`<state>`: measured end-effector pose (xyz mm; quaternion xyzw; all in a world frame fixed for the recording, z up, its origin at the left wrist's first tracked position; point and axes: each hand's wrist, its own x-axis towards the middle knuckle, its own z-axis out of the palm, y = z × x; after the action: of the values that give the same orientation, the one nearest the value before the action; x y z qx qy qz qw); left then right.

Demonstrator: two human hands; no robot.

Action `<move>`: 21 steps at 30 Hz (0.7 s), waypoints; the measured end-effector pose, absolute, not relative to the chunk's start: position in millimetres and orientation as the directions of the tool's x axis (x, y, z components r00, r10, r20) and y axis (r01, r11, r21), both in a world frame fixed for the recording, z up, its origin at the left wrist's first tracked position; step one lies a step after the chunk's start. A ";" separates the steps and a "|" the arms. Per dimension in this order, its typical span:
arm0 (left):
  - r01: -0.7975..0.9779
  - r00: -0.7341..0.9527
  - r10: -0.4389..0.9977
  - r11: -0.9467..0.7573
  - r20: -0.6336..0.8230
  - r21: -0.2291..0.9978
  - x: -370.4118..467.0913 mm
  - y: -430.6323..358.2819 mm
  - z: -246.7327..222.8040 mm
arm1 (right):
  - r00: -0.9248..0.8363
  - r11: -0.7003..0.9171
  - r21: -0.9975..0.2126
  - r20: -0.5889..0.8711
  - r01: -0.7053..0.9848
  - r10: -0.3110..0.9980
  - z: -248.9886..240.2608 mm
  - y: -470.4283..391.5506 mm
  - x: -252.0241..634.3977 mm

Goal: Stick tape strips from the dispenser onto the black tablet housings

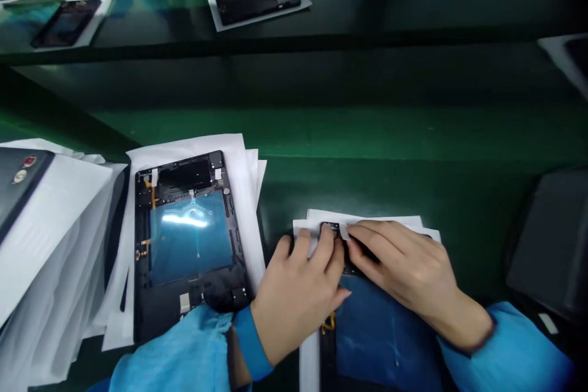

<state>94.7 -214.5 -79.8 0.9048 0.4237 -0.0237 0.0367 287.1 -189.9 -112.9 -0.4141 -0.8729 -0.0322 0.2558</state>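
On the green tabletop, close to the near edge, an opened tablet frame lies on white paper under both hands. The left hand rests flat on the frame's upper left part, its fingers laid side by side and pressing down. The right hand comes in from the right, fingers together, and its fingertips meet the left ones at a small pale strip on the frame's top edge (whether it is tape or a label I cannot tell). Neither hand is closed around anything; both press rather than pinch.

Just to the left, a second opened tablet frame with a glossy blue panel lies on its own paper, and further left stands a stack of paper-wrapped units. More units on paper lie on the far side of the tabletop.

The risk, as I judge it, is at the strip: uneven pressure could set it crooked or wrinkled, and a slipping fingertip could catch the thin orange flex peeking out below the left hand. The frame also sits on loose paper, so a sideways push might slide it.
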 end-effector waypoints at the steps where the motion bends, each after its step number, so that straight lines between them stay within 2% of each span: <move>1: 0.768 0.640 0.765 -0.639 -0.069 0.049 94.5 -215.0 -80.7 | -0.530 0.658 -0.163 0.468 0.735 0.708 -112.4 -190.0 287.4; 12: 0.776 0.630 0.775 -0.628 -0.045 0.055 95.8 -216.9 -82.6 | -0.551 0.688 -0.170 0.480 0.705 0.683 -112.0 -189.5 287.0; 21: 0.774 0.632 0.774 -0.630 -0.034 0.061 96.1 -216.8 -82.5 | -0.585 0.674 -0.131 0.398 0.727 0.707 -114.2 -188.9 286.6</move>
<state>96.1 -216.8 -82.5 0.9028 0.4287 -0.0020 0.0350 286.6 -188.9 -114.2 -0.4029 -0.8898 -0.0227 0.2131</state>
